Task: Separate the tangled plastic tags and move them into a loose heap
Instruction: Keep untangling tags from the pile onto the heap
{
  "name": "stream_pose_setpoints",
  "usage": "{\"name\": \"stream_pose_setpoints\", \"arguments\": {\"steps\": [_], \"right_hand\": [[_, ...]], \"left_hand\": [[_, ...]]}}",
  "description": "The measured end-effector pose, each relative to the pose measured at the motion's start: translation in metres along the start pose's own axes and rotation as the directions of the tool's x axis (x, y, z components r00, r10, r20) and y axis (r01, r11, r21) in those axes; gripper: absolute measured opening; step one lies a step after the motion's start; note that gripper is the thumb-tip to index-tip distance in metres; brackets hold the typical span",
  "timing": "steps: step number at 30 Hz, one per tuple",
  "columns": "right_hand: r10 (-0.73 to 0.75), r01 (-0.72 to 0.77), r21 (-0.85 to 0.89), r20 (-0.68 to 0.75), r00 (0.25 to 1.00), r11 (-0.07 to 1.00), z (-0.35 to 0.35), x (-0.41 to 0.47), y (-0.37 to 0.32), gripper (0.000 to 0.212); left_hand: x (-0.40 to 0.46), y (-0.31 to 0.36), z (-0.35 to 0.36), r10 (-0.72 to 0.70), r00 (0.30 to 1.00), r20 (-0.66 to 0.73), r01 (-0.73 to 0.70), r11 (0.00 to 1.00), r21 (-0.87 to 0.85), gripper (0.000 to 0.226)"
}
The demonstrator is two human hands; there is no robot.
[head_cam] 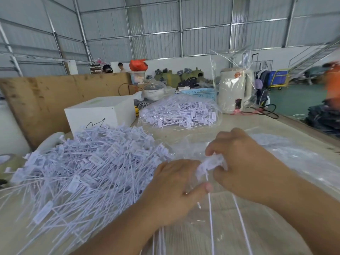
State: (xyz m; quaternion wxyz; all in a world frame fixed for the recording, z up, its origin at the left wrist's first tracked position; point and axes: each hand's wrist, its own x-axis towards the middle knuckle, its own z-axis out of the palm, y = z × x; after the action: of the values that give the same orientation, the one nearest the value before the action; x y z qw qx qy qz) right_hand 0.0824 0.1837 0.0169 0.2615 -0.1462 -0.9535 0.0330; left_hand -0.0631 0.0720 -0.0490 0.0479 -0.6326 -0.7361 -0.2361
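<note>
Pinching white tags [209,165] (long thin tails), both left hand [174,190] and right hand [244,162].

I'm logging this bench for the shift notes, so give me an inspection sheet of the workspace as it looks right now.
Surface: pale table, clear plastic sheeting on its right side.
Job's things: loose heap of tags at left; small bunch of tags in both hands; bagged tags behind.
Clutter: white box, kettle, blue basket.
Grips: left hand and right hand pinch the bunch.
Cables: black cord beside the kettle.
Surroundings: corrugated metal walls, person in orange at right.
</note>
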Motion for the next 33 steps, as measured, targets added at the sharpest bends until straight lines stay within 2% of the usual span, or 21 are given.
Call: {"name": "stream_pose_setpoints", "arguments": {"steps": [2,3,6,9,11,14,15,18,21,23,26,29,31,33], "right_hand": [[-0.017,0.023,0.045,-0.141,0.990,0.999,-0.008,0.000,0.002,0.021],[-0.027,0.042,0.080,-0.181,0.983,0.996,-0.012,-0.001,0.001,0.016],[-0.106,0.126,0.134,-0.145,0.984,0.983,-0.013,-0.004,-0.004,0.008],[-0.161,0.170,0.202,-0.062,0.985,0.964,-0.007,-0.006,-0.009,0.003],[-0.177,0.183,0.213,-0.049,0.983,0.960,-0.003,-0.005,-0.012,0.003],[-0.193,0.195,0.279,-0.037,0.981,0.940,0.004,-0.004,-0.014,0.007],[-0.193,0.195,0.320,-0.039,0.980,0.927,0.005,-0.004,-0.015,0.009],[-0.142,0.120,0.479,0.009,0.990,0.869,0.005,-0.004,-0.011,0.004],[-0.099,-0.005,0.584,0.146,0.984,0.811,0.004,-0.004,-0.002,0.037],[-0.099,-0.016,0.604,0.157,0.983,0.797,0.003,-0.004,-0.001,0.047],[-0.095,0.028,0.555,0.092,0.991,0.831,0.001,-0.005,-0.004,0.045],[-0.126,0.061,0.522,0.092,0.988,0.851,-0.006,-0.007,-0.009,0.042],[-0.143,0.042,0.574,0.131,0.981,0.818,-0.010,-0.008,-0.010,0.042],[-0.143,-0.012,0.620,0.201,0.969,0.785,-0.013,-0.008,-0.010,0.042]], "left_hand": [[0.000,-0.001,-0.002,0.017,1.000,0.021,-0.015,0.996,-0.090,0.074],[-0.001,0.000,-0.003,0.009,1.000,-0.015,-0.012,0.981,-0.192,0.074],[-0.004,0.009,-0.014,-0.140,0.972,-0.191,0.015,0.843,-0.538,0.064],[-0.009,0.016,-0.026,-0.156,0.962,-0.226,-0.041,0.732,-0.680,0.057],[-0.011,0.017,-0.031,-0.143,0.961,-0.235,-0.078,0.677,-0.732,0.055],[-0.011,0.025,-0.038,-0.186,0.954,-0.235,-0.083,0.591,-0.803,0.015],[-0.010,0.026,-0.041,-0.216,0.950,-0.224,-0.065,0.566,-0.822,0.009],[-0.010,0.024,-0.047,-0.268,0.934,-0.234,-0.059,0.533,-0.844,0.014],[-0.012,0.017,-0.058,-0.312,0.911,-0.271,-0.071,0.528,-0.846,0.013],[-0.013,0.012,-0.062,-0.303,0.930,-0.209,-0.014,0.537,-0.843,0.011],[-0.013,0.007,-0.064,-0.290,0.956,-0.033,0.122,0.499,-0.858,0.009],[-0.014,0.002,-0.064,-0.225,0.958,0.178,0.243,0.309,-0.919,0.016],[-0.016,-0.002,-0.064,-0.090,0.952,0.294,0.306,0.183,-0.934,0.020],[-0.018,-0.004,-0.065,0.044,0.939,0.342,0.337,0.081,-0.938,0.025]]}}
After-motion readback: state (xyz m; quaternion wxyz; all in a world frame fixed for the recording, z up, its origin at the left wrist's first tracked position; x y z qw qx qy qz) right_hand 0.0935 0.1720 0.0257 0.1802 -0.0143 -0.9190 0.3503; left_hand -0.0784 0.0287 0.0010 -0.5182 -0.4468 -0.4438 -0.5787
